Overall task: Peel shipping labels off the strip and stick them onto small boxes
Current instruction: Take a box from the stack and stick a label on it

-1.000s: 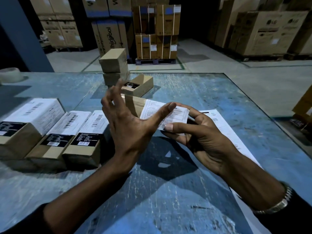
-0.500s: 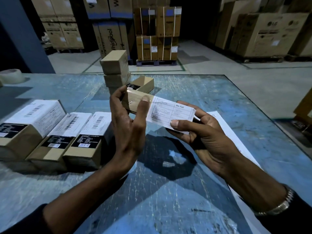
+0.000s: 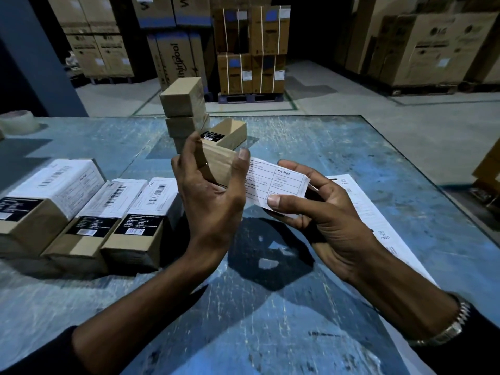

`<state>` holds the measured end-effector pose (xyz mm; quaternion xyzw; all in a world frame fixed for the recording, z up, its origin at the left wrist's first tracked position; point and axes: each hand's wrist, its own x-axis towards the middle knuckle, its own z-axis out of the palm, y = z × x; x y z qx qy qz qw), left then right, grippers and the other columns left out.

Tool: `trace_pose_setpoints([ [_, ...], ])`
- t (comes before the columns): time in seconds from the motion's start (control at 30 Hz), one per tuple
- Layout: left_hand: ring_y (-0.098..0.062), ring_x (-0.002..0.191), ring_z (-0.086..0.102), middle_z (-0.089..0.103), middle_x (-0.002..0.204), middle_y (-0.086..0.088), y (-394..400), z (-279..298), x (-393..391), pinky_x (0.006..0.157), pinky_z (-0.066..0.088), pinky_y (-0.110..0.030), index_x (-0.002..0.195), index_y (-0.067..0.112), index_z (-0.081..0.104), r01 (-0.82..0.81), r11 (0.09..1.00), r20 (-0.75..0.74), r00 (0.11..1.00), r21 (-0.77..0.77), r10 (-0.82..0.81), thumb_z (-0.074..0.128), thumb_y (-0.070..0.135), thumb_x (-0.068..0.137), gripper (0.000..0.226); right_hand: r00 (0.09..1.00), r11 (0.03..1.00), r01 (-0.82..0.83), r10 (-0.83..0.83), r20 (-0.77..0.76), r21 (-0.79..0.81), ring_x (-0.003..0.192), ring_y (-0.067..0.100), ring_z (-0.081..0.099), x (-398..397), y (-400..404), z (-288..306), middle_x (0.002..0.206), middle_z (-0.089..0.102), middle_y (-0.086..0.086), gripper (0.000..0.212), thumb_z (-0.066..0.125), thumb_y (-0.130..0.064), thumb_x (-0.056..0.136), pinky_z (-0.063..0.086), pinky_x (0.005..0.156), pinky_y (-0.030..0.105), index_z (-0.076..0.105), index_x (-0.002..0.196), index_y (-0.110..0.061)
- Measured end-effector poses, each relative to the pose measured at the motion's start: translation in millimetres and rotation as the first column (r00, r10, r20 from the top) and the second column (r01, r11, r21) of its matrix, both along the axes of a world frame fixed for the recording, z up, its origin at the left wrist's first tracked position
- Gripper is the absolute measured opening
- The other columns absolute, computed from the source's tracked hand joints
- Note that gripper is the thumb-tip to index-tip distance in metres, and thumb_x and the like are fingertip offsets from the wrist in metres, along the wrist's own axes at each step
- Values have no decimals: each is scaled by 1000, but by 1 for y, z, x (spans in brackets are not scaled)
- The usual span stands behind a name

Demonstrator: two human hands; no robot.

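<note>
A scuffed blue table (image 3: 311, 147) carries three labelled cardboard boxes (image 3: 89, 212) side by side at left and a stack of plain ones (image 3: 184, 109) behind. Above it, the left hand (image 3: 211, 201) curls thumb and fingers round a small brown box (image 3: 219, 165); the right hand (image 3: 324, 212) pinches the white paper label (image 3: 276, 182) lying across that box. The glossy label strip (image 3: 362, 207) lies flat at right.

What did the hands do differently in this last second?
The left hand, splayed open before, has closed thumb and fingers onto the small brown cardboard box. The right hand keeps pinching the white shipping label. The three labelled boxes stayed put.
</note>
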<state>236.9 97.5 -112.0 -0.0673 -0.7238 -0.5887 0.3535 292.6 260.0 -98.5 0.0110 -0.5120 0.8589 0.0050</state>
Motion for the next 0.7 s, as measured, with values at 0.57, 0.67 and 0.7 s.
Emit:
trace_pose_setpoints([
  [0.57,31,117,41,40,127,32,-3,1,2,95,40,0,162,21,38,120,993,59,991,-12,-119,77,49,85,90,999,997,34,-32,-36,75,112,30,77,-4,8,0,120,78,17,76,86,4,63,66,89,36,70,135,-12],
  [0.67,33,115,40,41,126,32,-5,1,0,93,34,5,161,18,40,109,994,70,992,-2,-108,77,42,87,86,999,995,34,-31,-40,92,112,29,77,-5,8,-1,122,78,17,76,86,2,62,65,89,36,70,135,-12],
  [0.7,33,115,40,41,125,32,-6,0,-1,93,34,6,161,17,40,102,995,75,992,-5,-102,78,38,90,83,999,995,32,-29,-42,94,112,28,77,-5,8,-1,122,78,16,76,86,2,62,65,89,35,69,135,-12],
])
